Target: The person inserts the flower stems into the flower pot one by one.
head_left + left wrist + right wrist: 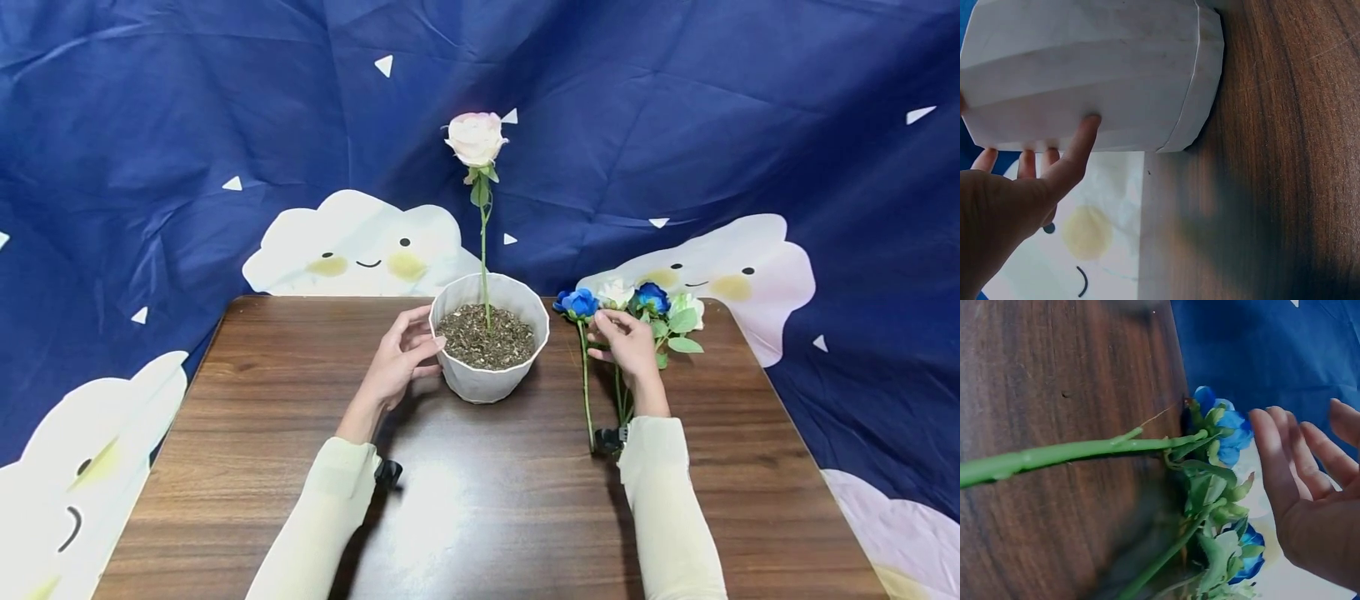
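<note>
A white faceted pot [487,385] filled with brown soil stands on the table, and one pale pink rose [477,140] rises upright from it. My left hand [395,358] rests its fingertips against the pot's left side, as the left wrist view also shows. To the right lie several artificial flowers with green stems. The leftmost is a blue flower [579,303], and my right hand [628,340] is just beside its head with loosely bent fingers. In the right wrist view the fingertips come close to the blue petals [1235,439], and nothing is held.
A white flower [617,292], a second blue flower [651,297] and a whitish-green flower [692,310] lie near the back right edge of the wooden table [300,400]. Behind hangs a dark blue cloth [187,100] with smiling clouds.
</note>
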`<state>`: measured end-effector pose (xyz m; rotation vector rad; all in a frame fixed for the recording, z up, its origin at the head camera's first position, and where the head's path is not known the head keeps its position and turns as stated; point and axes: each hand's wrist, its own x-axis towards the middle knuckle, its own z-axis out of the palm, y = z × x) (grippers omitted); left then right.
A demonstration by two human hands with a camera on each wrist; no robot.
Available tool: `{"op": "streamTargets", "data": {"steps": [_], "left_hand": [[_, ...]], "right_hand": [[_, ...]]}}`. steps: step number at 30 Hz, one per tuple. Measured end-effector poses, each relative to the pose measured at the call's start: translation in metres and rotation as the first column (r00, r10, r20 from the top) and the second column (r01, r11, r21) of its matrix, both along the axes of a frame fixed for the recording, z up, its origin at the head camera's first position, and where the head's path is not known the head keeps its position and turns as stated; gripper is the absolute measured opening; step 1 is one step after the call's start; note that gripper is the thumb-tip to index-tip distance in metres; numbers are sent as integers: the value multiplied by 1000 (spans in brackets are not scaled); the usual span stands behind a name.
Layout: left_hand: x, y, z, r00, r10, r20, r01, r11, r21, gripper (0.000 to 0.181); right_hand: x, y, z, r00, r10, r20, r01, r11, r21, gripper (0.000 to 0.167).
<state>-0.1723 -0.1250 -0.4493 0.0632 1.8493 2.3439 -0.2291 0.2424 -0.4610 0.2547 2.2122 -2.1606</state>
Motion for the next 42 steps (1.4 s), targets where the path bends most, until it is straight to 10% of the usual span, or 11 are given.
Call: {"op": "streamTargets", "data": {"steps": [7, 42], "left_hand": [[-1, 0, -1, 1000, -4, -2, 4, 1000, 8, 62], [-3, -2, 3, 1000, -14, 10, 14, 1000, 0, 60]], "right_hand": [[4, 3, -8, 994, 44, 103, -54, 994, 95, 53], [6, -2, -33, 946, 86, 314, -194, 924, 331, 45]]}}
